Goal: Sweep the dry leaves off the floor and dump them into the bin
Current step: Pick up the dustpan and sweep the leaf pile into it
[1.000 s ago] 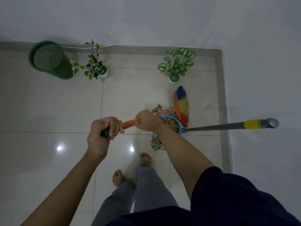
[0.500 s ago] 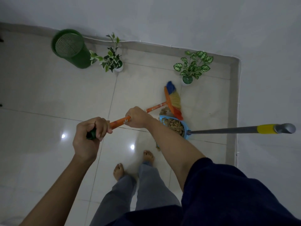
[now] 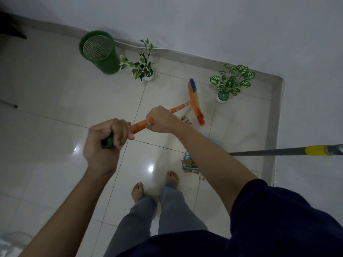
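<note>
Right now both hands clamp the broom (image 3: 185, 106): left hand (image 3: 105, 140) fingers curled round the green end cap, right hand (image 3: 161, 119) wrapped round the orange shaft. Bristle head sits at 12 o'clock from the feet. Dry leaves (image 3: 189, 164) lie at 1 o'clock, heaped at the blue dustpan (image 3: 191, 166), mostly hidden by the forearm. Leaves likely weightless, brittle, scatter easily; take the dustpan by its long grey handle (image 3: 269, 152). Green bin (image 3: 98, 51) at 11 o'clock, well apart.
</note>
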Demonstrator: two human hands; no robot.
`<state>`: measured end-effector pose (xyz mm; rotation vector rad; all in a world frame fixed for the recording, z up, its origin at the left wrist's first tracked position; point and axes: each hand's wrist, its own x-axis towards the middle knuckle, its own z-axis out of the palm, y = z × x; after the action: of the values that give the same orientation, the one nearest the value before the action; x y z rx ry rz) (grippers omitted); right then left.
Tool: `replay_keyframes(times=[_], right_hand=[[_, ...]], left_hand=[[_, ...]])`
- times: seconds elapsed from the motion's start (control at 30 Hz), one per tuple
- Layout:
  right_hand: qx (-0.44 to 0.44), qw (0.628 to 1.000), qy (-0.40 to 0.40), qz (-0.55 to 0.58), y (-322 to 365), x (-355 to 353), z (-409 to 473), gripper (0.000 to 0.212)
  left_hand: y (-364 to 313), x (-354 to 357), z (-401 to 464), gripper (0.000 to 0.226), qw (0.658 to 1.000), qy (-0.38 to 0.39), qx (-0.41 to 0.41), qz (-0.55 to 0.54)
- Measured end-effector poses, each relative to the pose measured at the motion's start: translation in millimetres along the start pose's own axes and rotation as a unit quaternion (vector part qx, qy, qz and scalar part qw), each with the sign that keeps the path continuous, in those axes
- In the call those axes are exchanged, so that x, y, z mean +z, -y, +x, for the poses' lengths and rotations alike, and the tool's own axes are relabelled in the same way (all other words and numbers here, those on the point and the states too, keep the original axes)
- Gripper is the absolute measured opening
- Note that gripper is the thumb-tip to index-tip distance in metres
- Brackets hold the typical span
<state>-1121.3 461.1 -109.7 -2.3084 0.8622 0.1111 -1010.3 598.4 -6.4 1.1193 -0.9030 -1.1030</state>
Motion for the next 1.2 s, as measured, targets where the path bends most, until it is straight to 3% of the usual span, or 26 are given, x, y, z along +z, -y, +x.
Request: replay_keyframes(times=[0.1,0.23,0.37,0.47,0.57,0.67,0.9,1.03,1.2], right_hand=[[0.012,0.999,0.042,-0.024,-16.0,13.0,-2.8,0.038],[0.002,0.998,0.056,0.024,-8.7,48.5,-0.2,0.043],[0.004,0.994,0.092,0.051,34.2,65.9,10.9,0.033],[-0.024,0.993,0.094,0.066,59.4,60.0,21.3,0.038],[-0.064,0.995,0.076,0.026,71.4,45.1,28.0,0.043],[-0.072,0.995,0.066,-0.031,73.3,30.6,34.4,0.043],[-0.021,0.988,0.149,-0.040,80.7,66.3,38.7,0.043],[-0.046,0.981,0.189,-0.007,121.8,108.5,32.9,0.043],[-0.074,0.987,0.135,0.046,186.6,115.9,31.0,0.040]], left_hand=[[21.4,9.3,-5.8,0.026,0.999,-0.010,-0.041,0.022],[32.5,1.5,-21.0,0.027,0.997,-0.042,-0.063,0.034],[14.0,-32.1,-43.2,0.031,0.994,-0.079,-0.051,0.062],[-13.4,-47.5,-52.6,0.031,0.996,-0.057,-0.015,0.074],[-32.9,-47.2,-53.2,0.022,0.997,-0.033,0.036,0.062],[-30.5,-45.4,-50.3,0.024,0.996,-0.062,0.051,0.049],[3.2,-57.2,-64.4,0.024,0.989,-0.136,-0.020,0.059],[-5.1,-88.5,-102.0,0.026,0.985,-0.153,-0.032,0.079],[-60.4,-136.8,-132.2,0.026,0.991,-0.109,0.033,0.070]])
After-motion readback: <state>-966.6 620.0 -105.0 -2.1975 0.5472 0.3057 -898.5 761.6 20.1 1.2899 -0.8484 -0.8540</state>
